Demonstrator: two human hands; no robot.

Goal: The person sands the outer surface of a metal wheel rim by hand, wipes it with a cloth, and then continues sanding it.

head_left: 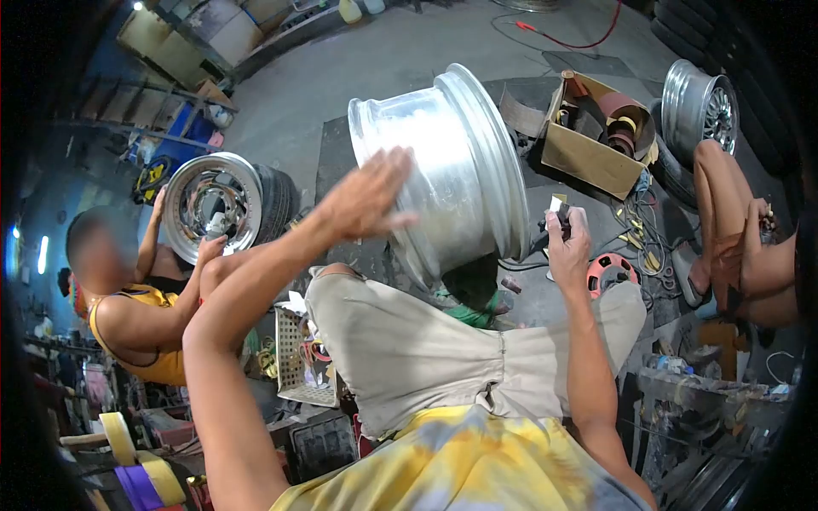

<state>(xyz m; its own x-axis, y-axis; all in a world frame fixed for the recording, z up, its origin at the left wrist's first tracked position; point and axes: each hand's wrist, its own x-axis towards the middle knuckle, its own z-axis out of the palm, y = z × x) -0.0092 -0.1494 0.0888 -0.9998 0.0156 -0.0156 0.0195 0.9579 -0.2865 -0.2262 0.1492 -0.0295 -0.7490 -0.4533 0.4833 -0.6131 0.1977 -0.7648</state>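
Observation:
A large silver wheel rim (434, 162) stands on its tread in front of my knees, its bare barrel facing me. My left hand (371, 194) is at the left side of the barrel, fingers stretched and slightly blurred, with nothing held in it. Whether its fingertips touch the metal I cannot tell. To the right of the rim, my right hand (568, 243) is raised above my right knee. Its fingers are closed around a small dark block with a pale top (556, 203).
A cardboard box (588, 157) of abrasive rolls stands behind right. At left, a co-worker holds a polished rim (213, 204). Another person's legs and hand show at right, near a rim (699, 106). A plastic basket (294, 362), cables and a red reel (610, 271) lie near my legs.

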